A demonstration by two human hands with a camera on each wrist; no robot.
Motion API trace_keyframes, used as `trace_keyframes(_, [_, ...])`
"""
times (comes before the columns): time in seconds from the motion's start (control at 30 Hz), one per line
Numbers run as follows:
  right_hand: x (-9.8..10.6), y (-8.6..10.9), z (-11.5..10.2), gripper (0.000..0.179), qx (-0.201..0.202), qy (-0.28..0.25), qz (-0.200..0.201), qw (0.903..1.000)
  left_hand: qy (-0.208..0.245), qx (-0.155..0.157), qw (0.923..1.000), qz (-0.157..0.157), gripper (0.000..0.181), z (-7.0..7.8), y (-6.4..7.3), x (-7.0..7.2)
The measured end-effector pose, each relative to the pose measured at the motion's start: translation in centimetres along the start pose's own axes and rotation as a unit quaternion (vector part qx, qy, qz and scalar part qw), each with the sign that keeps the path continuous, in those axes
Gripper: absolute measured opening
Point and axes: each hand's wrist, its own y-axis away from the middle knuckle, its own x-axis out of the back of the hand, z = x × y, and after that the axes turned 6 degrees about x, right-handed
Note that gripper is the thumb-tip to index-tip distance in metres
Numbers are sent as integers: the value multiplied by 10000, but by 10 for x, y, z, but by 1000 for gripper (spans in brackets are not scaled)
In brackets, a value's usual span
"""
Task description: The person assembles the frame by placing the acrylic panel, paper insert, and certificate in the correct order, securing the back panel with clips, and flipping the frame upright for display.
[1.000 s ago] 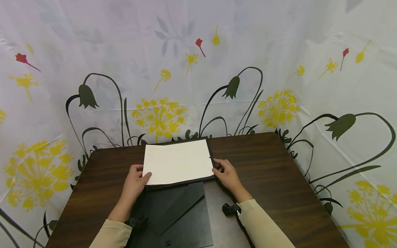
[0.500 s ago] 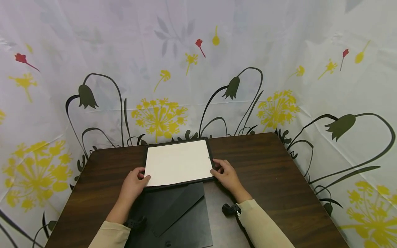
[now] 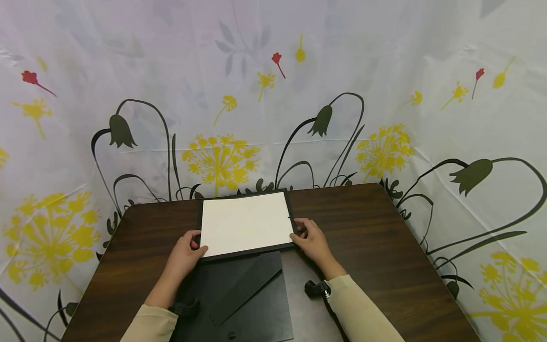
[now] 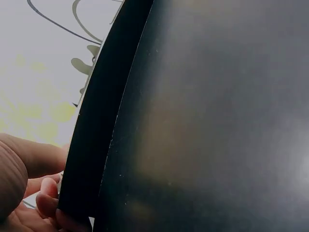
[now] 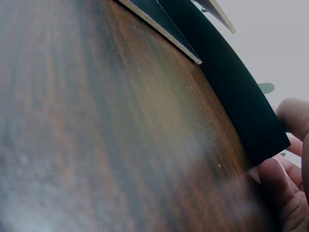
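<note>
A black picture frame [image 3: 249,251] lies towards the far side of the table, with a plain white sheet [image 3: 245,225] inside its border. My left hand [image 3: 183,254] grips the frame's near left corner, its thumb on the sheet's edge and its fingertips at the outer rim. At the near right corner my right hand [image 3: 314,242] pinches the frame's side, thumb on top. In the right wrist view, part of a thin board [image 5: 219,14] stands above the frame's dark side [image 5: 241,96]. The left wrist view has fingers [image 4: 46,157] right at the frame's edge.
A dark frame backing [image 3: 269,308] with a slanted easel leg [image 3: 248,289] lies just in front of the picture frame, between the forearms. Around it is a brown wooden table [image 3: 363,247]. A flower-printed curtain [image 3: 273,95] hangs behind the table.
The white sheet's left edge has come in to the right and down, so the frame's left border now shows. My left hand moved slightly towards me with it. The right hand stays nearly still.
</note>
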Motion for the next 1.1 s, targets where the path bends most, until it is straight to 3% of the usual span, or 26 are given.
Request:
trace_keyframes(0.2, [0,1,-1,41,98,37,-25,9999,-23,62,9993,-357,64,-1,-4,5])
trace_keyframes(0.43, [0,4,-3,10,190,18,-97,9998,-252,-325,9970,-660,66,-7,-2,14])
trace_keyframes(0.7, [2,3,0,10,86,27,-49,9999,-11,-493,9916,-1193,103,-15,0,19])
trace_keyframes(1.1, [2,4,-2,9,168,-44,-10,9998,348,-480,9882,-1412,114,-20,2,16])
